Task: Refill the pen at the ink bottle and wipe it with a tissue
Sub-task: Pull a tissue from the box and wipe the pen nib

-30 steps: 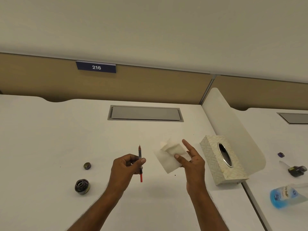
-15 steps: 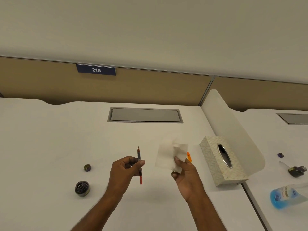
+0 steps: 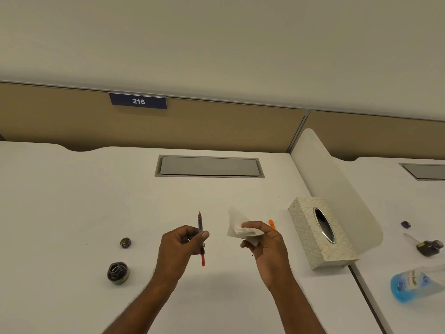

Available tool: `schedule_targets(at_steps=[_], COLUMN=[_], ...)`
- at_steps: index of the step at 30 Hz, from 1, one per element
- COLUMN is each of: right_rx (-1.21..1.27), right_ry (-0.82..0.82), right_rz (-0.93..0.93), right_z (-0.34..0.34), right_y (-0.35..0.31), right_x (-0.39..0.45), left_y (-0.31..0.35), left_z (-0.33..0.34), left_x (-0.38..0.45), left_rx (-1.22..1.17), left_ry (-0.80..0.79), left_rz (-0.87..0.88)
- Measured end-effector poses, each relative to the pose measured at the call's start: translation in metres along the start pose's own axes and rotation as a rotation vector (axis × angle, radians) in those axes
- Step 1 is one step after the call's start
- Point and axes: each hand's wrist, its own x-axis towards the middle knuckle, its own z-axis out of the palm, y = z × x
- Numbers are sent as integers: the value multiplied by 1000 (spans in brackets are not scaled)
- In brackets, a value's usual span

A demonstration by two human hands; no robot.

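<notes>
Two hands in view, both raised above the white tabletop.

Left hand: fingers curled, thumb and fingers pinching one pen. Pen held about upright, nib end pointing to the far side, red end below the hand. Barrel looks clear with dark content; cannot tell the fill level.

Right hand: fingers curled round one white tissue, crumpled, its loose edge sticking out to the left of the fingers. Tissue and pen apart, not touching.

Count on the near tabletop:
- 1 ink bottle, dark, open at the top, near left, well apart from the left hand.
- 1 small round cap, dark, just beyond the bottle.
- 1 tissue box, pale patterned, oval slot facing right and up, to the right of the right hand.
- 1 orange piece, mostly hidden behind the right hand; cannot tell what it is.
- 1 grey recessed hatch, far centre.

Neighbouring tabletop, right of the white divider: 1 blue liquid bottle lying down, label print blurred and unreadable; 1 second dark ink bottle; 1 small purple cap.

Writing: 1 blue plate on the tan partition, white digits "216". No other text is legible.
</notes>
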Motion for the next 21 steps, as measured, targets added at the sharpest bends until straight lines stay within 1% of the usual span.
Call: schedule_targets(at_steps=[2, 4, 8, 11, 13, 16, 19, 21], right_rx=[-134, -271, -460, -618, -629, -559, -495, -444], right_ry=[-18, 9, 84, 98, 94, 82, 44, 0], right_rz=[-78, -136, -201, -252, -244, -178, -130, -89], right_z=[-3, -4, -2, 0, 5, 19, 33, 39], right_y=[3, 3, 1, 1, 5, 15, 19, 18], right_x=[1, 2, 6, 9, 10, 13, 13, 12], left_y=[1, 4, 8, 8, 8, 7, 3, 2], left_z=[1, 1, 3, 7, 10, 14, 14, 14], left_x=[0, -1, -4, -6, -8, -10, -10, -10], left_rx=[4, -6, -30, -19, -7, 13, 57, 95], left_ry=[10, 17, 4, -10, -16, -43, -85, -82], left_rz=[12, 28, 56, 77, 84, 87, 80, 71])
